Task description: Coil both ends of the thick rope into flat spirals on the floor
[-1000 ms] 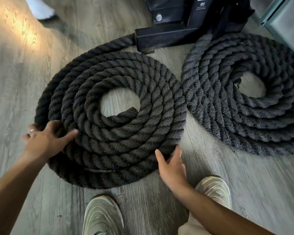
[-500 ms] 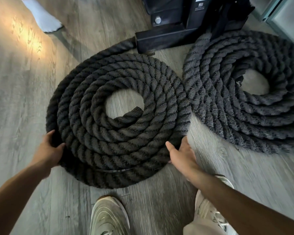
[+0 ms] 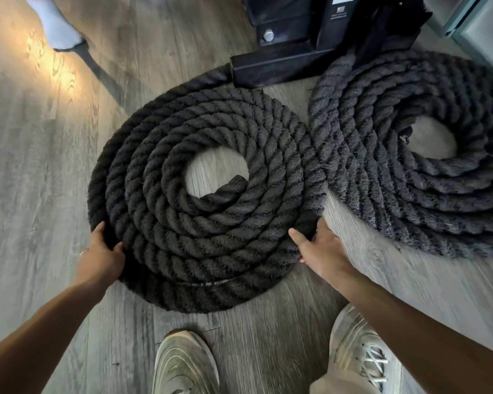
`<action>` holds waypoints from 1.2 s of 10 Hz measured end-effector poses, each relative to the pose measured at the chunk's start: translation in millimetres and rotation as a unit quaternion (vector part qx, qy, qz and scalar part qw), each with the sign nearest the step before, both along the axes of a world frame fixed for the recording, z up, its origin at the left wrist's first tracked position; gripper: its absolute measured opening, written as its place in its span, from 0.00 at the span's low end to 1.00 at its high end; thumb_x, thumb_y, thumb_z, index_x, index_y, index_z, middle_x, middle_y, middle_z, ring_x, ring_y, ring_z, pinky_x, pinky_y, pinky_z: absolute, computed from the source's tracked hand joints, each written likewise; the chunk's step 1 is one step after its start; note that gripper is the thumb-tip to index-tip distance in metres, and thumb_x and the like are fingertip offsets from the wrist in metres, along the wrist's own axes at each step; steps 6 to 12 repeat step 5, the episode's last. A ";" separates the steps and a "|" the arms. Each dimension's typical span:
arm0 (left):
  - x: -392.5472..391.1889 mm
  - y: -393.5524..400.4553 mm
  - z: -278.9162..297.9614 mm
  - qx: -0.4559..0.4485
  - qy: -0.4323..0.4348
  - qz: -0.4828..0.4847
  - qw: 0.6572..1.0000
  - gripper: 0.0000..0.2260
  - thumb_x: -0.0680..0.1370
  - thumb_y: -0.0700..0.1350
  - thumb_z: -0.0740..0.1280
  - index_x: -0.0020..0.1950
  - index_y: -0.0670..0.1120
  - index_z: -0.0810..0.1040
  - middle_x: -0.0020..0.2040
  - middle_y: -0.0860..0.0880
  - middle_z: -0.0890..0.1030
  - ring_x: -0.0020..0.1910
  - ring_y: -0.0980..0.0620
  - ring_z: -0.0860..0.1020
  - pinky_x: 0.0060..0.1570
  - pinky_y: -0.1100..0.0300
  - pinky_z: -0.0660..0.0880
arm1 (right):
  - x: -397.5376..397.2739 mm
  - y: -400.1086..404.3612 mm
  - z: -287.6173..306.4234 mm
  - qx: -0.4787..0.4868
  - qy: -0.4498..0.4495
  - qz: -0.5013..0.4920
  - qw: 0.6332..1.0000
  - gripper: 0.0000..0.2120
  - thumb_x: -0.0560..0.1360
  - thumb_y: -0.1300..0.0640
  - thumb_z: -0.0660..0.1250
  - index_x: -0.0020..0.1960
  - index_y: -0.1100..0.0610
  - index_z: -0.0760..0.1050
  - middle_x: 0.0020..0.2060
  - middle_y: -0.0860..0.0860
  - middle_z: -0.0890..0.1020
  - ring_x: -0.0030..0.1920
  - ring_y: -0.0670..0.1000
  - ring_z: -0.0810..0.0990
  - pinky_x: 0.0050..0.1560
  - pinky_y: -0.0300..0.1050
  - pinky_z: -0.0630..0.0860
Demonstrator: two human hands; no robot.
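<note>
Two flat spirals of thick black rope lie side by side on the wooden floor. The left coil (image 3: 205, 231) has its rope end curled in the open middle. The right coil (image 3: 404, 194) touches it and runs off the right edge. My left hand (image 3: 103, 254) grips the outer turn at the left coil's near-left rim. My right hand (image 3: 319, 245) presses with straight fingers against that coil's near-right rim, thumb on top of the rope.
A black steel machine base (image 3: 310, 49) stands behind the coils, and both ropes run to it. My two pale shoes (image 3: 182, 362) are just in front of the left coil. Another person's white-socked foot (image 3: 57, 29) is at the far left.
My left hand slid from on top of the left coil down to its outer rim. My right hand moved up along the near-right rim. The view shifted closer.
</note>
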State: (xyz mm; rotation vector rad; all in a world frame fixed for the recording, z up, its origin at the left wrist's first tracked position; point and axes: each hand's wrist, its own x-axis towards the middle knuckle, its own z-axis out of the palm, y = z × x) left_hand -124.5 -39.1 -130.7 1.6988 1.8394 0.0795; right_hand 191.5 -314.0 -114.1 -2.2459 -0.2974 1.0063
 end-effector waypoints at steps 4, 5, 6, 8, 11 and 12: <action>40.4 -27.3 22.8 0.084 0.020 -0.089 0.992 0.27 0.79 0.56 0.67 0.77 0.55 0.68 0.78 0.35 0.61 0.79 0.37 0.55 0.76 0.44 0.56 | 10.4 10.7 18.4 -0.086 -0.187 0.127 0.970 0.41 0.75 0.36 0.67 0.81 0.44 0.51 0.70 0.55 0.63 0.69 0.56 0.66 0.57 0.53 0.78; 59.4 -9.6 73.3 0.116 -0.008 -0.200 0.973 0.28 0.75 0.58 0.71 0.74 0.56 0.72 0.72 0.40 0.71 0.73 0.39 0.68 0.70 0.44 0.68 | 30.7 32.4 65.0 -0.078 -0.209 0.181 0.958 0.36 0.77 0.38 0.65 0.80 0.44 0.57 0.73 0.55 0.63 0.71 0.58 0.65 0.58 0.54 0.77; 59.4 -9.6 73.3 0.116 -0.008 -0.200 0.973 0.28 0.75 0.58 0.71 0.74 0.56 0.72 0.72 0.40 0.71 0.73 0.39 0.68 0.70 0.44 0.68 | 30.7 32.4 65.0 -0.078 -0.209 0.181 0.958 0.36 0.77 0.38 0.65 0.80 0.44 0.57 0.73 0.55 0.63 0.71 0.58 0.65 0.58 0.54 0.77; 59.4 -9.6 73.3 0.116 -0.008 -0.200 0.973 0.28 0.75 0.58 0.71 0.74 0.56 0.72 0.72 0.40 0.71 0.73 0.39 0.68 0.70 0.44 0.68 | 30.7 32.4 65.0 -0.078 -0.209 0.181 0.958 0.36 0.77 0.38 0.65 0.80 0.44 0.57 0.73 0.55 0.63 0.71 0.58 0.65 0.58 0.54 0.77; 59.4 -9.6 73.3 0.116 -0.008 -0.200 0.973 0.28 0.75 0.58 0.71 0.74 0.56 0.72 0.72 0.40 0.71 0.73 0.39 0.68 0.70 0.44 0.68 | 30.7 32.4 65.0 -0.078 -0.209 0.181 0.958 0.36 0.77 0.38 0.65 0.80 0.44 0.57 0.73 0.55 0.63 0.71 0.58 0.65 0.58 0.54 0.77; 59.4 -9.6 73.3 0.116 -0.008 -0.200 0.973 0.28 0.75 0.58 0.71 0.74 0.56 0.72 0.72 0.40 0.71 0.73 0.39 0.68 0.70 0.44 0.68 | 30.7 32.4 65.0 -0.078 -0.209 0.181 0.958 0.36 0.77 0.38 0.65 0.80 0.44 0.57 0.73 0.55 0.63 0.71 0.58 0.65 0.58 0.54 0.77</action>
